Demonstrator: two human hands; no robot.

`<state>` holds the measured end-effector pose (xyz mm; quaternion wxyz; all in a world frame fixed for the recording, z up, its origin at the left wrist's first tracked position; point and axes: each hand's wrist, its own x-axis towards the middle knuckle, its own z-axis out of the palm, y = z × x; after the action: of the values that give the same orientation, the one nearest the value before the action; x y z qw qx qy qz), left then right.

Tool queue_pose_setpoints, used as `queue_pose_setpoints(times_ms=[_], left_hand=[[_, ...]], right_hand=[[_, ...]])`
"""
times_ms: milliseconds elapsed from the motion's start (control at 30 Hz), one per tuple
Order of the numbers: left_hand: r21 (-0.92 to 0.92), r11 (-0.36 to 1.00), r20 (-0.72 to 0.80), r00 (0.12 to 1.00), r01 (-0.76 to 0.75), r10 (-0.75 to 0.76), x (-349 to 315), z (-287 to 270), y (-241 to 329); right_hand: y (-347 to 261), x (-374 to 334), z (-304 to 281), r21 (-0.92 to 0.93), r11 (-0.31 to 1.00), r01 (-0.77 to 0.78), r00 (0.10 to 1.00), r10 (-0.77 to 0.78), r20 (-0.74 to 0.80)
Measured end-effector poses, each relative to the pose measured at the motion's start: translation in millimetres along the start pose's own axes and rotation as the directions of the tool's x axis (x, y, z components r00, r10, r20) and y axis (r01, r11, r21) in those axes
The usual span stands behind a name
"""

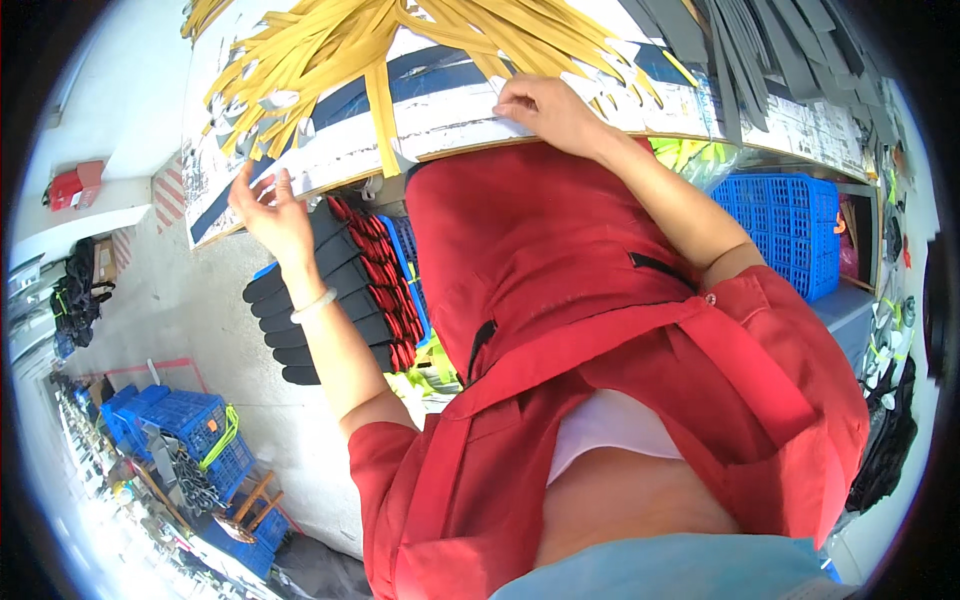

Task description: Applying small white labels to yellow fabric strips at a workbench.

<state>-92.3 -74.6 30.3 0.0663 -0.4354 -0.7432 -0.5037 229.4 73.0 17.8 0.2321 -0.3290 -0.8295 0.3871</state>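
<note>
A large bundle of yellow fabric strips [330, 40] fans across the white worktable [450, 110]. Several strip ends carry small grey pieces. My left hand [272, 212] is open at the table's front left edge, its fingers apart just below the strip ends, with nothing visible in it. Over the table, my right hand [548, 112] has curled fingers with the tips drawn together beside the yellow strips. Whatever those fingertips may hold is hidden. One yellow strip [380, 115] hangs toward the front edge between my hands.
Grey strips [750, 60] drape over the table at the right. Below the table are a blue crate [775, 225] and a stack of black and red pieces [340, 290]. Further blue crates [190, 430] and a wooden stool [255, 505] are on the floor at left.
</note>
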Motion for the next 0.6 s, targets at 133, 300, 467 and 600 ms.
queue_pose_setpoints(times_ms=[133,300,467,600], left_hand=[[-0.176,0.984,0.39,0.92,0.037,0.036,-38,39,30],[-0.443,0.896,0.547,0.788,-0.013,0.282,-71,122,94],[-0.45,0.866,0.557,0.689,-0.218,0.463,-56,163,100],[-0.4,0.857,0.663,0.542,-0.326,0.516,-49,167,89]], right_hand=[[-4,23,-17,-0.504,0.864,-0.011,1.0,-0.004,-0.029],[23,24,-5,-0.636,0.769,-0.07,0.998,0.054,-0.044],[6,25,-5,-0.577,0.815,-0.063,0.995,0.094,0.024],[9,16,-19,-0.245,0.95,-0.196,0.976,0.213,0.046]])
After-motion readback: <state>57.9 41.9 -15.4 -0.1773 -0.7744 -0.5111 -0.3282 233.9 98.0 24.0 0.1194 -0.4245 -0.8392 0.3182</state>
